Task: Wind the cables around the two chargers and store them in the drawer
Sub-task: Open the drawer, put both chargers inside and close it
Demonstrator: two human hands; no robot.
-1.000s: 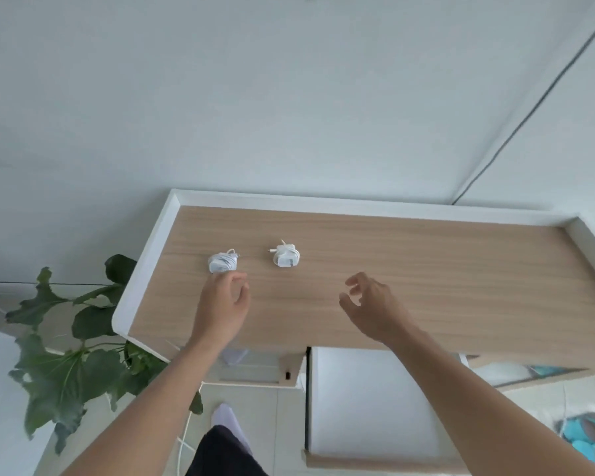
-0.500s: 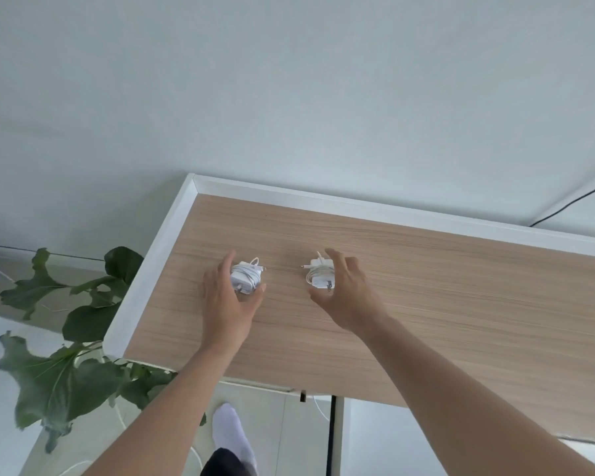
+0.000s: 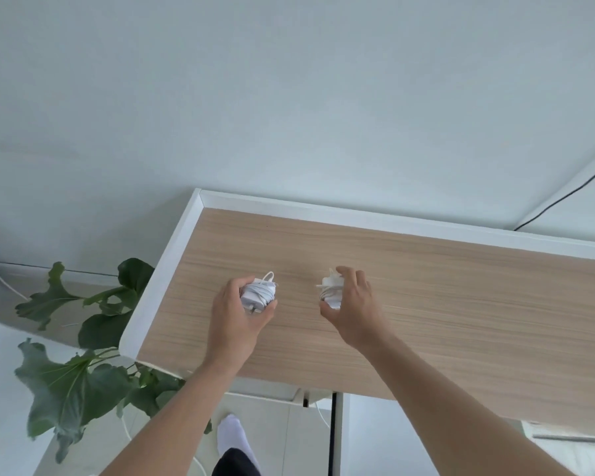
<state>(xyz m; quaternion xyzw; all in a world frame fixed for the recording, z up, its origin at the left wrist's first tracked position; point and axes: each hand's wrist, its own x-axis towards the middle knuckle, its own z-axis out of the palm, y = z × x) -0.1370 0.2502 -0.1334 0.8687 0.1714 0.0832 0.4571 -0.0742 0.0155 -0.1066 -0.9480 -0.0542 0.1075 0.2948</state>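
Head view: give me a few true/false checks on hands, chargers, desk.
1. Each hand is closed on one charger. True: left hand on the left charger, right hand on the right charger.
2. Both cables hang loose over the desk edge. False: each is wound around its charger.
3. The chargers touch each other. False: bare wooden desktop lies between them.
4. A leafy plant stands left of the desk. True.
5. A charger lies in an open drawer. False: both are over the desktop.
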